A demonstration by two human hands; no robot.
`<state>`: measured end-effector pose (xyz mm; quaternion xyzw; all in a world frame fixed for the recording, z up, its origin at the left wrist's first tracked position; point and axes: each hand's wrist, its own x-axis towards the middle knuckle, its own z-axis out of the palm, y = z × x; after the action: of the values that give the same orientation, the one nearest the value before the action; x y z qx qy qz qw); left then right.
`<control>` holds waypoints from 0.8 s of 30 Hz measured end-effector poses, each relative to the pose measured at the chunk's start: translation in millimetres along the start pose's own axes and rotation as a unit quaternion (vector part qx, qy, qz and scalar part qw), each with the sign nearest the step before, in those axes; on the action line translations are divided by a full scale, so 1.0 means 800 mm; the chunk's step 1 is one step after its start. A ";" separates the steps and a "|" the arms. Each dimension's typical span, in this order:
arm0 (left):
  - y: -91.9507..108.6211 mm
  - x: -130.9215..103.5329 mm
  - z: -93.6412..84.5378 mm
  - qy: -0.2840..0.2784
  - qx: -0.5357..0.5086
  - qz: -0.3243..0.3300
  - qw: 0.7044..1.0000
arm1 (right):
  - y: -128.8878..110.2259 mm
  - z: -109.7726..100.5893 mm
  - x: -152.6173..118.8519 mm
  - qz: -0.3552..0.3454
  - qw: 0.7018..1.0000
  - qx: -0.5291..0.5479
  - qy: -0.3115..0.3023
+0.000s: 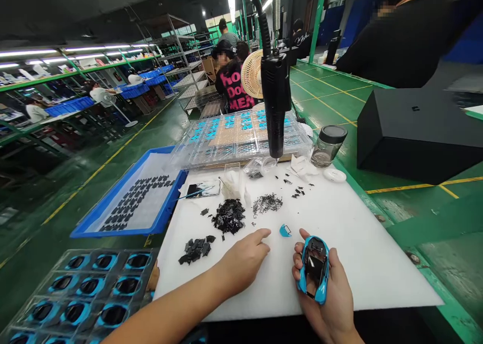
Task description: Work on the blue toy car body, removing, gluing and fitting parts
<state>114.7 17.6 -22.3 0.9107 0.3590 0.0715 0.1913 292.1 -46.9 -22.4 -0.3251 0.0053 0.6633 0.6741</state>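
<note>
My right hand (332, 288) is wrapped round a blue and black toy car body (315, 271), its fingers on one side and the thumb on the other. My left hand (247, 258) hovers over the white work surface (362, 263) with fingers partly bent and the tips apart; nothing shows between them. Just beyond its fingertips lies a small blue car part (286, 230) with a black edge. Farther back are a heap of tiny black pieces (267, 203) and a pile of flat black parts (228, 216). A smaller pile of dark parts (196, 249) sits left of my left forearm.
A black electric screwdriver (277, 102) hangs above the table's back. A lidded jar (327, 147) stands at back right. At left are a blue tray (130, 228) and a clear tray of car bodies (81, 268). Clear trays (245, 138) with blue parts lie behind.
</note>
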 end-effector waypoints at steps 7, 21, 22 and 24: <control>0.009 0.012 -0.022 0.118 -0.140 -0.013 0.983 | 0.004 0.001 0.001 0.052 0.998 -0.001 -0.036; -0.008 0.035 -0.043 0.070 -0.673 -0.208 0.706 | 0.011 0.014 0.005 0.110 0.991 -0.066 -0.025; -0.009 0.034 -0.043 0.070 -0.678 -0.210 0.701 | 0.013 0.016 0.006 0.119 0.990 -0.071 -0.029; -0.010 0.032 -0.042 0.071 -0.680 -0.206 0.700 | 0.019 0.022 0.008 0.132 0.987 -0.082 -0.042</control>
<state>119.6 50.7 5.5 0.4284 0.4038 0.3197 0.7424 272.2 -34.5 -18.1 -0.3480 -0.0343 0.7578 0.5509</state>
